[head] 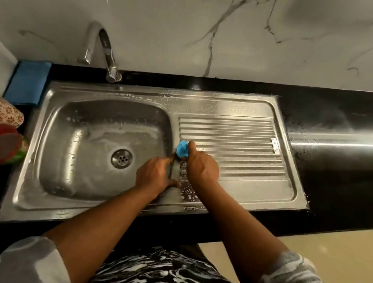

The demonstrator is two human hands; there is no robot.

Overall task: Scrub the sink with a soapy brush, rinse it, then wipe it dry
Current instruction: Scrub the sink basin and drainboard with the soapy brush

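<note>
A steel sink (53,115) with a soapy basin and a round drain (122,158) sits in a black counter, its ribbed drainboard (237,144) to the right. My right hand (201,165) grips a blue brush (182,149) at the drainboard's left edge, beside the basin. My left hand (155,176) rests with spread fingers on the basin's right rim, touching the metal. Soap bubbles lie on the strip between my hands. The brush's bristles are hidden under my hand.
A chrome tap (103,49) stands at the back left, no water running. A folded blue cloth (28,82) lies on the counter left of the sink. A patterned cup (0,109) and a red and green container (0,144) stand at the far left. Marble wall behind.
</note>
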